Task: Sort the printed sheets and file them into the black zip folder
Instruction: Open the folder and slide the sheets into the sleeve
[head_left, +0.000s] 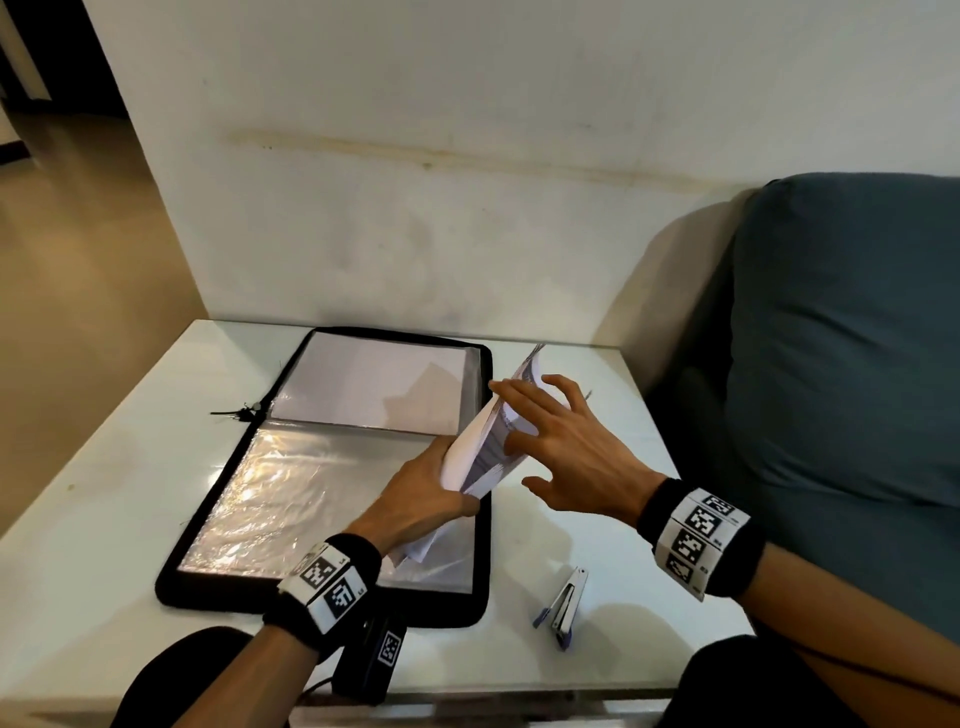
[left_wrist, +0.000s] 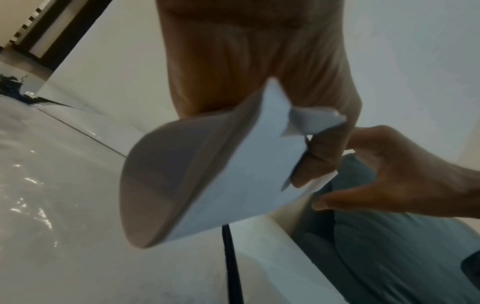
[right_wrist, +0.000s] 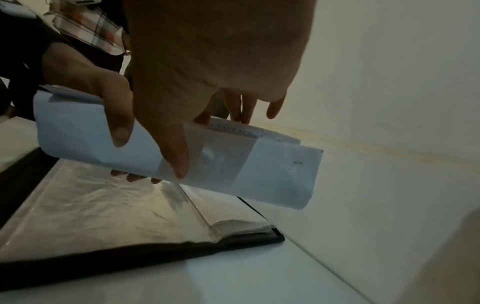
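While black zip folder with clear plastic sleeves (head_left: 332, 597) is lying open at frame centre, left hand (head_left: 415, 499) is gripping curled white printed sheet stack (head_left: 488, 441) above it; right hand (head_left: 566, 447) fingers spread, thumbing through stack edge. Far sleeve holding sheet; near sleeve looking empty, most filing remaining.

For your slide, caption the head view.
Left hand grips bent printed sheets above the open black zip folder.

Soft indoor light is falling from above in the head view, and glare is glinting off the folder's plastic sleeve (head_left: 291, 493). The hands are casting faint shadows on the bench (head_left: 130, 467). Wide-angle distortion is bending the wall edges. Both wrist views are looking dimmer, grainier and softly blurred, especially the curled sheets (left_wrist: 207, 174).
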